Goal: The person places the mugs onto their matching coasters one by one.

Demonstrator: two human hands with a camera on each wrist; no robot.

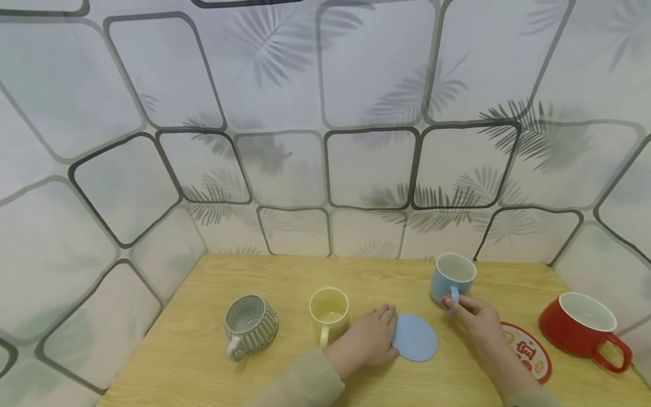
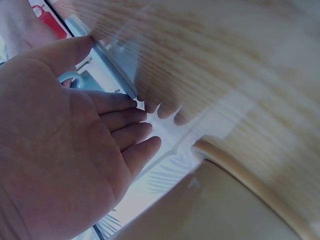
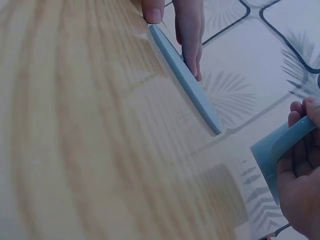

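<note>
My left hand point(image 1: 368, 333) spans the left rim of a flat, round light-blue coaster point(image 1: 416, 337), thumb at its near side and fingertips at its far side. In the left wrist view the coaster point(image 2: 117, 70) shows edge-on between thumb and index finger. My right hand point(image 1: 475, 322) grips the handle of a light-blue mug point(image 1: 450, 277), upright behind and right of the coaster. Its fingers curl round that handle in the right wrist view too, where the mug point(image 3: 267, 155) is partly cut off.
Left of my left hand stands a yellow mug point(image 1: 329, 308), and farther left a grey striped mug point(image 1: 251, 325). On the right, a red mug point(image 1: 574, 328) stands beside a red-rimmed patterned coaster point(image 1: 529, 353), partly behind my right forearm. A patterned wall covering point(image 1: 366, 169) borders the wooden table point(image 1: 168, 362).
</note>
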